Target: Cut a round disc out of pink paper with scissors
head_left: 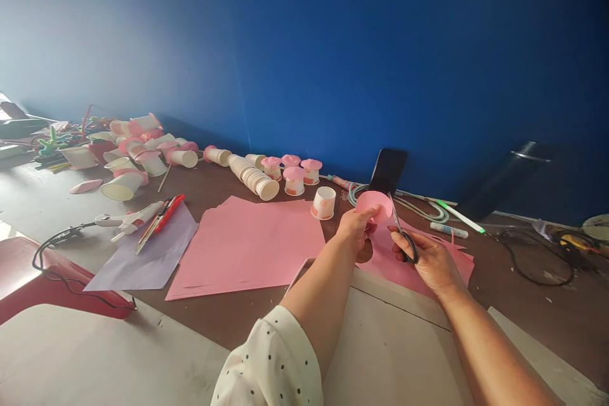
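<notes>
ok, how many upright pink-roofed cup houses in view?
4 cup houses, clustered by the blue wall: left, back, front, right. The cup pile far left may hide more.

Daylight enters from the left; centre is sharp.
Blue wall is brightest at left and darkens rightward. Pale glare lies on the surface at far left. Edges bend with wide-angle distortion; the right corner is soft.

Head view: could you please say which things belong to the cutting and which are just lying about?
In hand: pink paper circle in the left hand, scissors in the right hand, pink paper sheets.
Lying about: glue gun, phone, stacked paper cups.
</notes>
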`<action>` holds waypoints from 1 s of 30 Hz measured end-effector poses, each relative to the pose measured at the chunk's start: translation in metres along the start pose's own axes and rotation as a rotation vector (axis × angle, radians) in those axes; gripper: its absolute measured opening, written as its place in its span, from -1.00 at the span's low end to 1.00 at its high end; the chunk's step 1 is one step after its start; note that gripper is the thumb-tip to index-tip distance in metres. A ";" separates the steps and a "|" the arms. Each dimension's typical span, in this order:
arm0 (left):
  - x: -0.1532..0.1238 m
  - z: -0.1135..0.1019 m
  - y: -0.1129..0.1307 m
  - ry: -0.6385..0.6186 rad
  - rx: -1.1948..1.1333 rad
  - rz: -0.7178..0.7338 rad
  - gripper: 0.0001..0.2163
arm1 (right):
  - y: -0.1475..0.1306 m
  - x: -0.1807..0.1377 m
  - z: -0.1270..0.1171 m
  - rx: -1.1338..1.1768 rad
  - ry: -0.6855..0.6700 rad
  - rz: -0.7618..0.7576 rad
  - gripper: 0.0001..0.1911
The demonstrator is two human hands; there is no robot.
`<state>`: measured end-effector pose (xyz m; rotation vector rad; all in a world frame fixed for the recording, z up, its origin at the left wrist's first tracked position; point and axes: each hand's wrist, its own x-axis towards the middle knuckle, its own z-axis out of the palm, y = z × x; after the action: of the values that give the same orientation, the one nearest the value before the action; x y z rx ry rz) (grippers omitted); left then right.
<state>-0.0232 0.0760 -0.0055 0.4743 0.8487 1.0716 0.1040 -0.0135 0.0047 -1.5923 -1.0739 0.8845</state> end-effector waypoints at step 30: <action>0.001 0.002 0.004 0.026 -0.043 -0.037 -0.74 | -0.005 -0.001 0.001 0.045 0.011 0.043 -0.58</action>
<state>-0.0241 0.0784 -0.0019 0.4077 0.8523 1.0618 0.1018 -0.0136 0.0096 -1.5861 -1.0084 0.9214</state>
